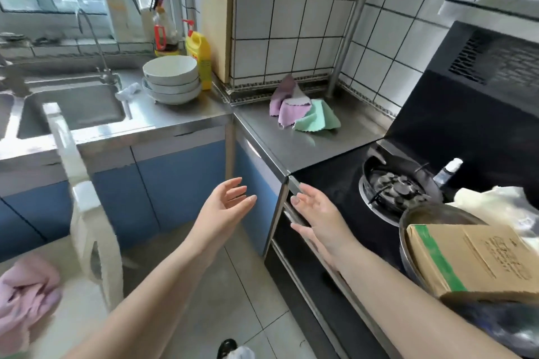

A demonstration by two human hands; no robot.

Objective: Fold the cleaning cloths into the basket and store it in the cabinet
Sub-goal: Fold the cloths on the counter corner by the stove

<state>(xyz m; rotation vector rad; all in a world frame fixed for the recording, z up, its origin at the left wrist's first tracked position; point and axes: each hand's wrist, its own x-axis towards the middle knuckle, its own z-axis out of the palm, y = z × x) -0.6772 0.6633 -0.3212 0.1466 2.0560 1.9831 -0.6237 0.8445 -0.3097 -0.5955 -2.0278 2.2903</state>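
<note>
Left hand and right hand raised side by side in front of the blue cabinet doors, fingers spread apart and relaxed, holding nothing. Crumpled purple, pink and green cleaning cloths heaped on the stainless steel desk, well beyond both hands. White plastic basket, blurred, at lower left; possibly another pink cloth beside it.

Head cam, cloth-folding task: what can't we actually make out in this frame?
- Basket: none identifiable; the white object at left is motion-blurred.
- Cloth pile on the counter: purple and green layers overlap, so the count is unclear.
- Pink cloth: cut off by the left edge, blurred.
- Cardboard box: print too blurred to read, and it hides the metal pot's contents.
- Both the left hand and the right hand are open, holding nothing.
</note>
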